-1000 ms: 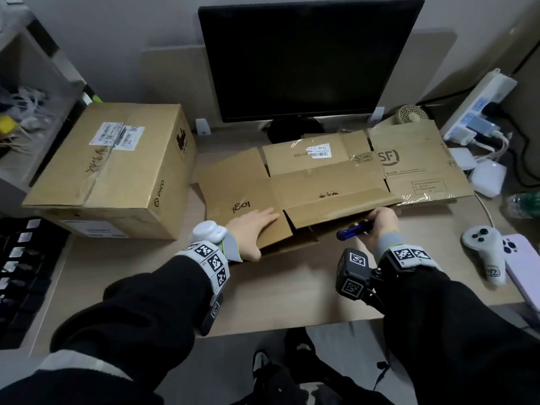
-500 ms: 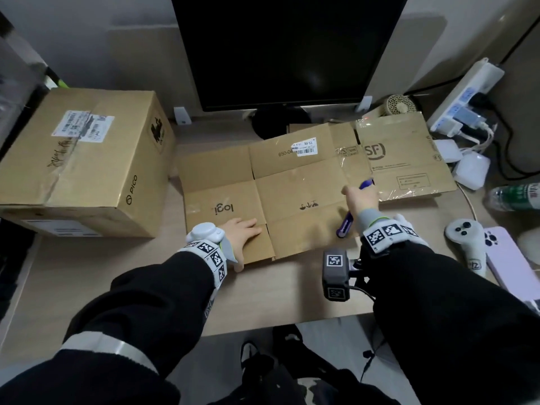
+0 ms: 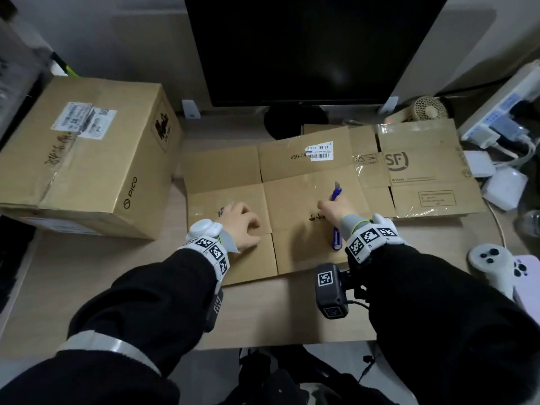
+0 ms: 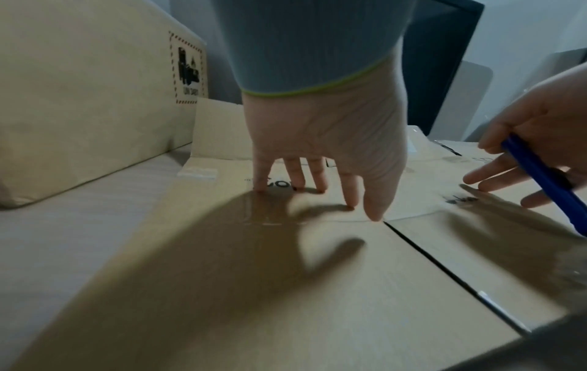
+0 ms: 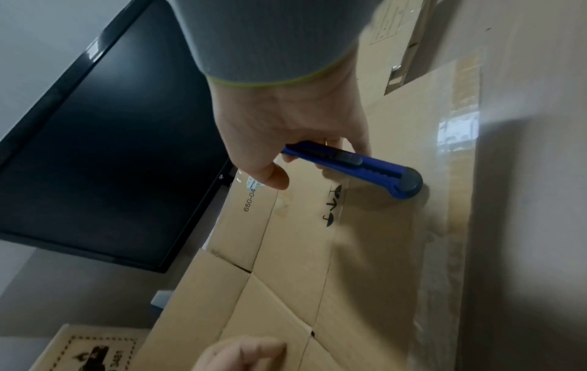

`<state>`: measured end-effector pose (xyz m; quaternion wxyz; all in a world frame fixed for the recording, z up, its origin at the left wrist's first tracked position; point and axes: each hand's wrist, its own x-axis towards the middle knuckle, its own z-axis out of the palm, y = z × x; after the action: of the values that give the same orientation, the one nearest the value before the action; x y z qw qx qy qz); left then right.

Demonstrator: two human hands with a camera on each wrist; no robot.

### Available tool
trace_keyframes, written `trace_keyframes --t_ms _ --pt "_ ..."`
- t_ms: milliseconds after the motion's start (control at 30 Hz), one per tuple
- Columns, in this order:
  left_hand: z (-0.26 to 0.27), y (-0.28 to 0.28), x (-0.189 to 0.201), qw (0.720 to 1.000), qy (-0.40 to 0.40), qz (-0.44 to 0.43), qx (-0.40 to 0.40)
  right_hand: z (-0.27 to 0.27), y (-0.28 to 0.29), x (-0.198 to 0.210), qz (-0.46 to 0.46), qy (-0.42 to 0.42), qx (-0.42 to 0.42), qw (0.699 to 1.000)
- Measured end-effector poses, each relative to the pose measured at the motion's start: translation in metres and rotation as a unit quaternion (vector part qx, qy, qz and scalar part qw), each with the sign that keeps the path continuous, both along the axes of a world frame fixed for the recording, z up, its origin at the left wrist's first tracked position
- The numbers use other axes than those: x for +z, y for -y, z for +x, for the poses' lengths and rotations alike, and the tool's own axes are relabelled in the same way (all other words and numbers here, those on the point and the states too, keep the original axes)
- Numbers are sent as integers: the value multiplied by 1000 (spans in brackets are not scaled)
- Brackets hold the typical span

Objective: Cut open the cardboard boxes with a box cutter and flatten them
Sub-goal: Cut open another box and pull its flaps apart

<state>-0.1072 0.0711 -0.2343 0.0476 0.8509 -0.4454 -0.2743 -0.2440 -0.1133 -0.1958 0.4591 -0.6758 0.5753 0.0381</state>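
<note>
Pointing away, box cutter (image 3: 336,213) lies along right hand (image 3: 336,208).

The flattened brown cardboard box (image 3: 295,206) on the desk is matt corrugated board, with strips of glossy clear tape (image 5: 459,130) catching the light. The big closed brown carton (image 3: 87,153) beside it is the same dull board, with a white paper label. The blue box cutter (image 5: 352,164) looks like smooth plastic with a dark grey end cap. The pale desk top (image 3: 263,314) shows a fine wood grain, matt. The black monitor screen (image 3: 304,45) is glossy.
</note>
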Motion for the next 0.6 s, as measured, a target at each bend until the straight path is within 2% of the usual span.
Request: trace_keyframes --t_ms 100,200,300,433,533,600 --pt "7 11 4 996 27 -24 77 10 9 0 -38 -53 23 998" --pt "26 20 6 992 18 12 124 12 28 5 -134 -167 45 976" --pt "42 12 1 984 -7 35 173 9 42 3 -100 -212 32 972" --pt "41 4 -8 966 -41 88 239 9 53 6 -60 -221 54 972" --pt "36 6 -14 958 -32 142 246 9 56 9 -9 -168 37 985" --pt "37 7 -16 956 -35 152 249 8 58 3 -10 -145 23 989"
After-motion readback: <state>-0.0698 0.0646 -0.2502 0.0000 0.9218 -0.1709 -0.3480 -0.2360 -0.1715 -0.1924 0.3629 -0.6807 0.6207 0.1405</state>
